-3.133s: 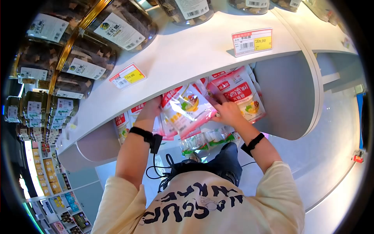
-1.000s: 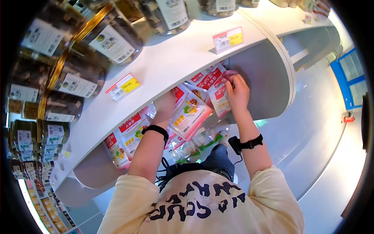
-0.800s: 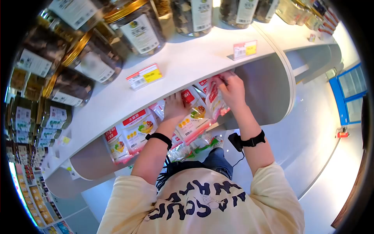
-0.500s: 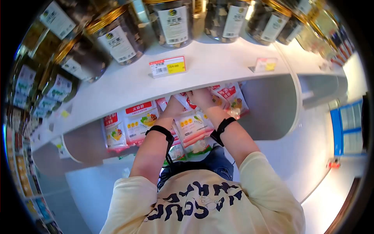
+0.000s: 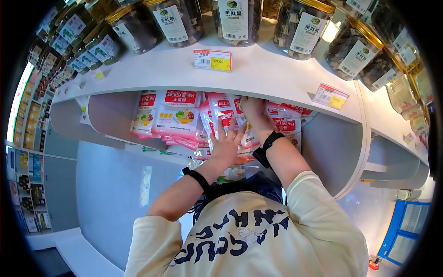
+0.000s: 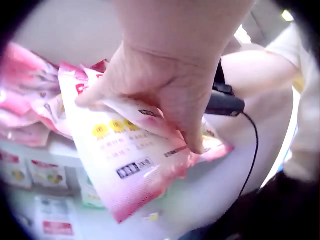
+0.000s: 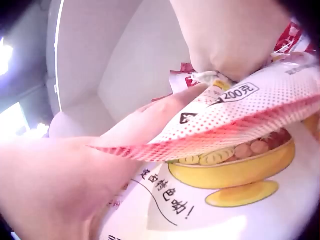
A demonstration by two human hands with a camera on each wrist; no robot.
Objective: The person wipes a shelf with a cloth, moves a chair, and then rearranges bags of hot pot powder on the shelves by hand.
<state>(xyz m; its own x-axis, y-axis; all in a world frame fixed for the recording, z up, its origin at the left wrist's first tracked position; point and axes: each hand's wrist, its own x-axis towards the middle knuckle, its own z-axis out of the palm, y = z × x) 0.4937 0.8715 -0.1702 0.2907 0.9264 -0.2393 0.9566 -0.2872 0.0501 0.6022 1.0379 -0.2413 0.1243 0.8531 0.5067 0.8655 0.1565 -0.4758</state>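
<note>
Red-and-white packets of hot pot noodles (image 5: 181, 113) stand in a row inside the recess under a white shelf. My left hand (image 5: 226, 144) lies on the front of a middle packet (image 5: 220, 109) with its fingers spread. In the left wrist view that packet (image 6: 125, 170) bulges and creases between thumb and fingers. My right hand (image 5: 254, 111) reaches in at the top of the same group, just under the shelf edge, its fingertips partly hidden. In the right wrist view the right hand (image 7: 232, 37) is curled over crumpled packet film. More packets (image 5: 286, 124) lean to its right.
Glass-clear jars with gold lids (image 5: 304, 30) line the shelf top (image 5: 161, 69). Price tags (image 5: 212, 60) (image 5: 330, 96) stand near its front edge. The recess ends at a curved grey wall (image 5: 337, 147). Green-trimmed bags (image 5: 232, 173) show below the packets.
The right hand moves from the packets at the right end to the middle group. The left hand draws back from under the shelf edge and spreads over a packet. The head view turns.
</note>
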